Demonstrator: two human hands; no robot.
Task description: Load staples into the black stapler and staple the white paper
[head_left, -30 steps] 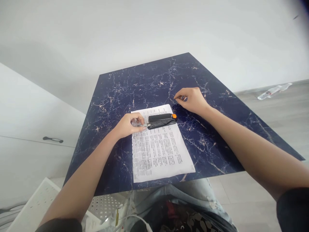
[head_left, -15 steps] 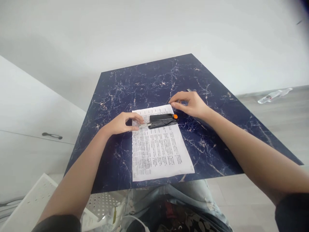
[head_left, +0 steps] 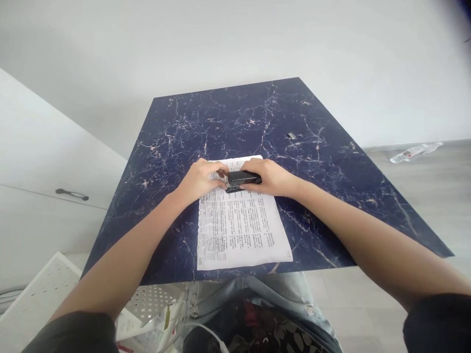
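Note:
A black stapler (head_left: 244,177) lies across the upper part of a printed sheet of paper (head_left: 245,230). My right hand (head_left: 270,176) is wrapped round the stapler's right end, hiding the orange part there. At the other end, my left hand (head_left: 206,179) pinches the stapler's left tip between thumb and fingers. The silvery metal piece at that tip is mostly covered by the fingers. Both hands rest over the paper.
The paper lies on a dark blue marble-patterned table (head_left: 235,117). A small metallic piece (head_left: 290,136), perhaps staples, sits beyond my right hand. A white perforated basket (head_left: 154,299) stands below the table's front edge. Clear plastic packaging (head_left: 415,152) lies on the floor at right.
My right hand has come left and down from beside the paper's top corner and taken hold of the stapler. The metal piece that stuck out at its left end now shows less.

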